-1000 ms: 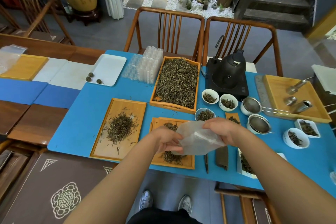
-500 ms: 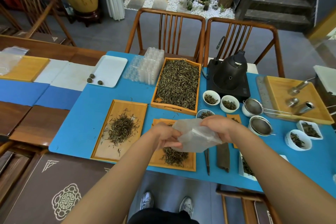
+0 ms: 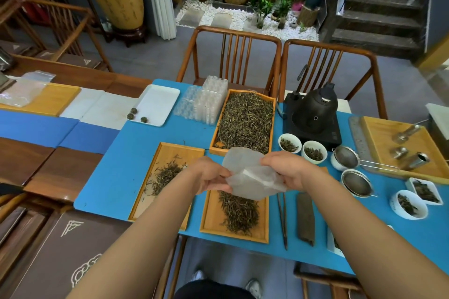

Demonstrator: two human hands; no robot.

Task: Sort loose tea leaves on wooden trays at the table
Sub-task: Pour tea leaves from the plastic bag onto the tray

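The left hand [image 3: 209, 175] and the right hand [image 3: 288, 168] each pinch one side of a translucent, crumpled bag [image 3: 250, 177], held above the worktop [image 3: 116, 167]. The fingertips of both hands are curled behind or under the bag and are largely hidden. The contents of the bag cannot be determined.

The bag covers the far end of the near middle tray [image 3: 234, 216]; only its near portion shows, carrying a loose elongated pile of dark, wiry tea leaves [image 3: 239, 211]. The left forearm crosses the near right corner of the left tray [image 3: 167, 182], which holds a thinner scatter of leaves. The far tray [image 3: 244, 121], deeper-walled, is filled edge to edge with leaves. All three are rectangular, light wood.

A fourth wooden tray [image 3: 403, 148] at the right carries three metal cylinders; its far corner is cut off by a white object. Two round mesh strainers [image 3: 357, 182] sit beside it. Three round white cups [image 3: 290, 143] and one rectangular white dish [image 3: 425, 190] contain leaves. A further white dish at the right forearm is mostly hidden.

A white tray [image 3: 158, 104] holds three small dark balls. Clear plastic blister moulds [image 3: 206, 102] are stacked beside it; their count is not readable. A black kettle [image 3: 314, 109] stands on a black base.
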